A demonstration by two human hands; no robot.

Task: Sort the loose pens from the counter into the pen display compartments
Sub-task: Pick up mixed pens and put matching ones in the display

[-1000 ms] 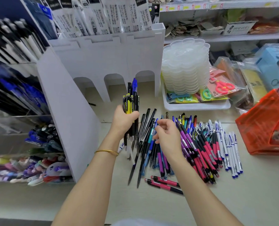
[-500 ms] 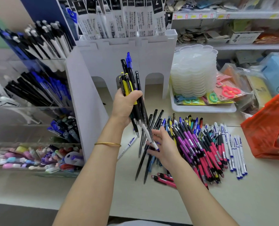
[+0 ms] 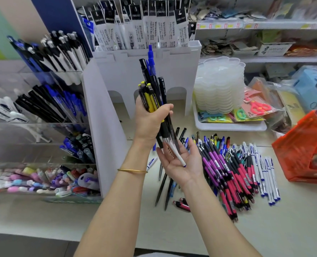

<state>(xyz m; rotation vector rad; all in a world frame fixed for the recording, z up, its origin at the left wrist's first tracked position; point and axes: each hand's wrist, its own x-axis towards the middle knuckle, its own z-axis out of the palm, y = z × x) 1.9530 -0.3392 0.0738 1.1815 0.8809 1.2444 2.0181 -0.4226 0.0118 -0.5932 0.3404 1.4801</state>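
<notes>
Left hand (image 3: 150,117) clamped mixed black-yellow-blue plastic pen bundle (image 3: 154,84); right hand (image 3: 181,166) lay flat-open under tips. Risk: slim white pen (image 3: 175,153) could slip out, uneven grip.

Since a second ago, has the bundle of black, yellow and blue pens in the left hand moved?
Yes. The bundle rose: its blue tip now reaches the white display stand's top rim, up from the arches.

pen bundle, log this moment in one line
left hand grips pen bundle | right hand palm up beneath its tips | loose pens on counter
</notes>
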